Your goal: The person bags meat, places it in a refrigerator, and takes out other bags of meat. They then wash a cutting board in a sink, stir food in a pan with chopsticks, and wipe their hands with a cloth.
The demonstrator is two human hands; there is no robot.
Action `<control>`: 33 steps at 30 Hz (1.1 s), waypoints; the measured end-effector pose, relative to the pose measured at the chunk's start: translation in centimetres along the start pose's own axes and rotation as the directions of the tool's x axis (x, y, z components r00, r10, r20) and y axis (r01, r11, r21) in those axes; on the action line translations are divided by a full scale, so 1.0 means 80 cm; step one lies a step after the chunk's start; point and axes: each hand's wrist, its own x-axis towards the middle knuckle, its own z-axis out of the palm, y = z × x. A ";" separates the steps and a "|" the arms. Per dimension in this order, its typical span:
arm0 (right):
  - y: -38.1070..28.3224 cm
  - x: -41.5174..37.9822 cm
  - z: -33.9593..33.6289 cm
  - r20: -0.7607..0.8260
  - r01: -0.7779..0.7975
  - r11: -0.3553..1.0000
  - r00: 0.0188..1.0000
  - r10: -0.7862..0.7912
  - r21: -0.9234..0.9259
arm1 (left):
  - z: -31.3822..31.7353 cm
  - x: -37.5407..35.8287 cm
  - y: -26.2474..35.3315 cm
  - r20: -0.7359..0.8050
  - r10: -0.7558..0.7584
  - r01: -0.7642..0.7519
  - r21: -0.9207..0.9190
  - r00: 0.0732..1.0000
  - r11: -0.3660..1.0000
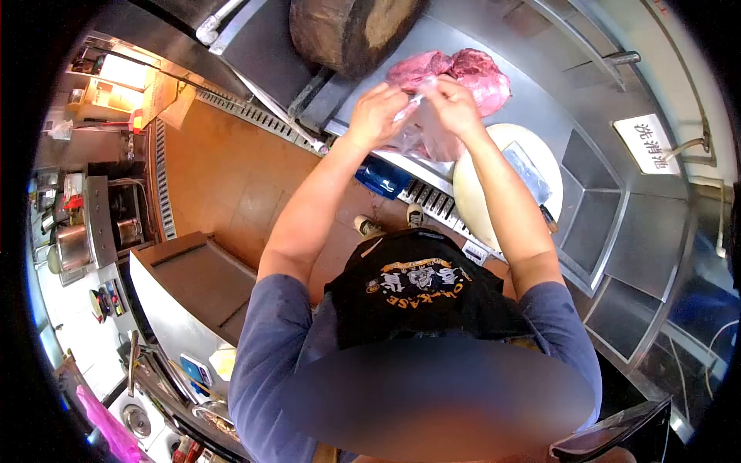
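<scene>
My left hand (377, 117) and my right hand (454, 106) are raised close together over the counter's front edge. Between them hangs a clear plastic bag (438, 140), its rim pinched in the fingers of both. Something reddish shows through the lower part of the bag, but I cannot make out what. Just beyond my fingers, large pieces of raw red meat (488, 81) lie on the metal counter (544, 94). My hands partly cover the nearer side of the meat.
A thick round wooden chopping block (347, 31) stands at the back left. Right of my hands is a round white board (480, 189) with a clear flat package (528, 171) on it. Metal sinks (590, 231) lie further right. A blue container (384, 177) sits below the counter edge.
</scene>
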 end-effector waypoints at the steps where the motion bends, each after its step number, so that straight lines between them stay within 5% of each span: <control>1: 0.008 -0.008 -0.007 -0.159 -0.120 0.989 0.982 0.105 -0.089 | -0.001 -0.014 -0.003 -0.023 -0.035 0.030 -0.177 0.999 0.984; 2: 0.018 -0.019 -0.018 -0.320 -0.248 0.955 0.929 0.188 -0.160 | 0.003 -0.032 -0.008 -0.043 -0.073 0.054 -0.348 0.996 0.936; 3: 0.084 -0.028 -0.064 -0.404 -0.326 0.920 0.888 0.219 -0.219 | 0.071 -0.077 -0.017 0.005 -0.450 0.367 -0.585 0.893 0.723; 4: 0.079 -0.051 -0.093 -0.339 -0.625 0.756 0.766 0.546 -0.197 | 0.069 -0.119 -0.021 0.213 -0.618 0.649 -0.360 0.756 0.670; 5: 0.234 -0.082 -0.116 -0.353 -0.447 0.815 0.878 0.322 -0.368 | 0.102 -0.176 -0.020 0.165 -0.610 0.617 -0.403 0.775 0.676; 6: 0.217 -0.076 -0.107 -0.406 -0.436 0.821 0.870 0.279 -0.369 | 0.129 -0.212 -0.024 0.098 -0.589 0.565 -0.443 0.802 0.696; 7: 0.193 -0.072 -0.099 -0.459 -0.428 0.824 0.856 0.238 -0.371 | 0.127 -0.202 -0.015 0.151 -0.713 0.671 -0.513 0.685 0.536; 9: 0.169 -0.067 -0.100 -0.407 -0.339 0.940 0.854 0.323 0.035 | 0.101 -0.173 0.002 0.261 -0.793 0.765 -0.539 0.550 0.353; 10: 0.140 -0.071 -0.101 -0.286 -0.253 0.956 0.914 0.287 0.148 | 0.116 -0.172 -0.006 0.054 -0.648 0.527 -0.634 0.760 0.566; 11: 0.121 -0.072 -0.099 -0.285 -0.244 0.959 0.918 0.277 0.146 | 0.094 -0.146 0.009 0.163 -0.607 0.541 -0.665 0.778 0.515; 13: 0.100 -0.080 -0.087 0.104 -0.146 0.938 0.977 0.187 -0.313 | 0.079 -0.114 0.018 0.148 -0.489 0.511 -0.219 0.860 0.831; 14: 0.100 -0.080 -0.079 0.112 -0.145 0.938 0.976 0.188 -0.315 | 0.092 -0.113 0.015 0.146 -0.495 0.516 -0.219 0.856 0.828; 16: 0.102 -0.074 -0.057 0.168 0.053 0.502 0.968 0.185 -0.863 | 0.129 -0.103 -0.008 0.207 -0.413 0.422 -0.003 0.887 0.906; 19: 0.115 -0.058 -0.039 0.137 0.063 0.693 0.989 0.052 -0.719 | 0.169 -0.078 -0.031 0.228 -0.202 0.227 -0.089 0.952 0.970; 20: 0.128 -0.059 -0.037 0.144 0.058 0.697 0.987 0.066 -0.715 | 0.174 -0.075 -0.024 0.224 -0.339 0.381 -0.183 0.914 0.906; 28: 0.143 -0.064 -0.009 0.027 0.112 0.591 0.988 -0.152 -0.799 | 0.215 -0.079 -0.012 -0.037 -0.385 0.367 -0.228 0.922 0.902; 33: 0.138 -0.053 -0.022 0.015 0.108 0.652 0.989 -0.146 -0.751 | 0.199 -0.067 0.008 0.051 -0.434 0.436 -0.168 0.900 0.884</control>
